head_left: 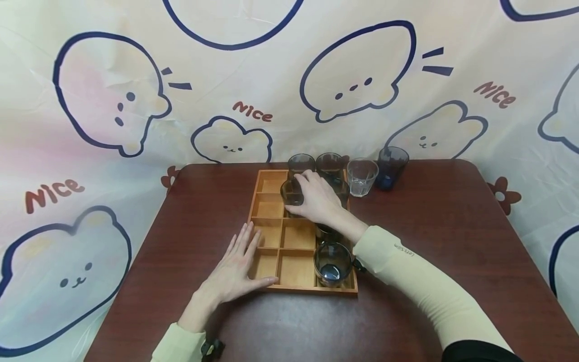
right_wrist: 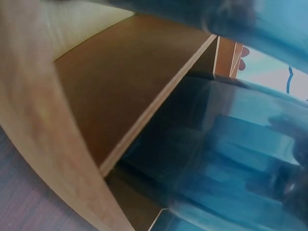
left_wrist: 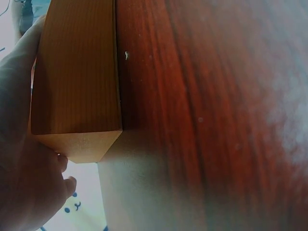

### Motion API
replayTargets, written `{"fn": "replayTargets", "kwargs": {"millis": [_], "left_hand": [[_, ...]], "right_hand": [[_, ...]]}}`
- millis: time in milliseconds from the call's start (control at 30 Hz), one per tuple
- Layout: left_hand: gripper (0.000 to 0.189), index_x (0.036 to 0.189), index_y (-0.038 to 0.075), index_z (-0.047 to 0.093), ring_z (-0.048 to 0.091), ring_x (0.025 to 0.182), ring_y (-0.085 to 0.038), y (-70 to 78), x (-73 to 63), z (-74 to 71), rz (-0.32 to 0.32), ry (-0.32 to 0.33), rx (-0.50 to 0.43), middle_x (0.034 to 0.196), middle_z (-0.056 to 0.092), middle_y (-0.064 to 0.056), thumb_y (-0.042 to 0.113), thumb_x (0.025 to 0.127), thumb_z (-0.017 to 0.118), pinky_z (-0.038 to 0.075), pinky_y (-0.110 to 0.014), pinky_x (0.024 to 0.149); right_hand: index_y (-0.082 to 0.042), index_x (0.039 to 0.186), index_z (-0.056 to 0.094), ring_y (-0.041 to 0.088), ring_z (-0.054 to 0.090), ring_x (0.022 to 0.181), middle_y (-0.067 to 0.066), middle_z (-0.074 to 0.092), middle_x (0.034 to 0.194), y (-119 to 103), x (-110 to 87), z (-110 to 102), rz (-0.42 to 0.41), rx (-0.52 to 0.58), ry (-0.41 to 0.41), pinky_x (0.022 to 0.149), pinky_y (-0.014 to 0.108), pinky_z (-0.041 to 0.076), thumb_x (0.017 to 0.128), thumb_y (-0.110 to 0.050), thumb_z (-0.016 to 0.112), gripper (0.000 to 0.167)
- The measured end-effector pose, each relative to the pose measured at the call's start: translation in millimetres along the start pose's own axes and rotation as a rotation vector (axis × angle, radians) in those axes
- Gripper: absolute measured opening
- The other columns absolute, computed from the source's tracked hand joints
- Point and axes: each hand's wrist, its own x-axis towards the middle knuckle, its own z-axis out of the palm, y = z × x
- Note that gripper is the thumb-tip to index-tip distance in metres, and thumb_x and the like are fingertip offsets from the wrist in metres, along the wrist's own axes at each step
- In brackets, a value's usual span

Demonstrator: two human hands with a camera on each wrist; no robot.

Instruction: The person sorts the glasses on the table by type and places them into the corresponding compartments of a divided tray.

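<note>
A wooden divided tray [head_left: 277, 233] lies on the table, its compartment walls forming a grid. My left hand [head_left: 232, 269] rests at its front left corner, fingers spread along the left side and thumb along the front edge. In the left wrist view the tray's outer side [left_wrist: 79, 72] shows beside that hand. My right hand [head_left: 318, 198] reaches across the tray and grips a dark tinted glass [head_left: 291, 193] over the middle column, second row from the back. Another dark glass [head_left: 332, 269] stands in the front right compartment. The right forearm partly hides more glasses in the right column.
Two dark glasses, a left one [head_left: 301, 162] and a right one [head_left: 330, 162], stand at the tray's back. Right of them are a clear glass [head_left: 362, 177] and a tall blue-grey glass [head_left: 392, 167] on the brown table [head_left: 434, 216]. A patterned cloth [head_left: 280, 75] hangs behind.
</note>
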Motion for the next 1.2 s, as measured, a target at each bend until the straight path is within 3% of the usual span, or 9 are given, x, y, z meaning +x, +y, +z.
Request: {"fn": "replayTargets", "kwargs": {"millis": [233, 533, 700, 900, 1200], "left_hand": [[0.128, 0.175, 0.003, 0.023, 0.010, 0.174, -0.042, -0.7, 0.1, 0.0, 0.007, 0.005, 0.003, 0.185, 0.009, -0.025, 0.077, 0.086, 0.077, 0.021, -0.067, 0.137], [0.128, 0.175, 0.002, 0.022, 0.009, 0.174, -0.042, -1.6, -0.4, -0.3, 0.003, -0.009, 0.003, 0.185, 0.007, -0.024, 0.075, 0.086, 0.077, 0.020, -0.066, 0.138], [0.128, 0.175, 0.003, 0.021, 0.009, 0.174, -0.042, -1.3, 0.4, 1.1, 0.002, -0.009, 0.000, 0.185, 0.007, -0.024, 0.077, 0.086, 0.076, 0.020, -0.067, 0.138], [0.129, 0.176, 0.003, 0.020, 0.009, 0.174, -0.042, 0.2, 0.3, 0.7, 0.002, -0.012, -0.005, 0.186, 0.007, -0.023, 0.077, 0.086, 0.077, 0.019, -0.067, 0.138], [0.129, 0.175, 0.003, 0.020, 0.009, 0.174, -0.042, 0.6, -0.3, -1.1, 0.004, -0.005, -0.007, 0.185, 0.006, -0.024, 0.076, 0.086, 0.076, 0.018, -0.066, 0.139]], "right_hand": [[-0.010, 0.154, 0.060, 0.033, 0.065, 0.122, 0.015, 0.061, 0.141, -0.1, -2.7, -0.7, -0.006, 0.039, 0.044, 0.104, 0.050, 0.060, 0.089, -0.049, 0.090, 0.082], [-0.007, 0.142, 0.070, 0.034, 0.065, 0.127, 0.015, 0.064, 0.138, 1.2, -2.7, -4.2, -0.022, 0.137, 0.103, 0.109, 0.053, 0.058, 0.095, -0.050, 0.083, 0.065], [-0.006, 0.146, 0.067, 0.034, 0.059, 0.143, 0.015, 0.064, 0.150, 10.5, -6.8, -23.8, -0.028, 0.280, 0.119, 0.124, 0.055, 0.049, 0.104, -0.043, 0.073, 0.057], [-0.005, 0.158, 0.055, 0.037, 0.048, 0.157, 0.017, 0.055, 0.166, 47.0, -18.6, -65.5, -0.056, 0.408, 0.197, 0.136, 0.058, 0.032, 0.109, -0.032, 0.068, 0.058], [-0.007, 0.169, 0.040, 0.043, 0.032, 0.167, 0.019, 0.037, 0.178, 130.4, -26.3, -116.0, 0.064, 0.360, 0.187, 0.138, 0.064, 0.023, 0.108, -0.031, 0.069, 0.072]]}}
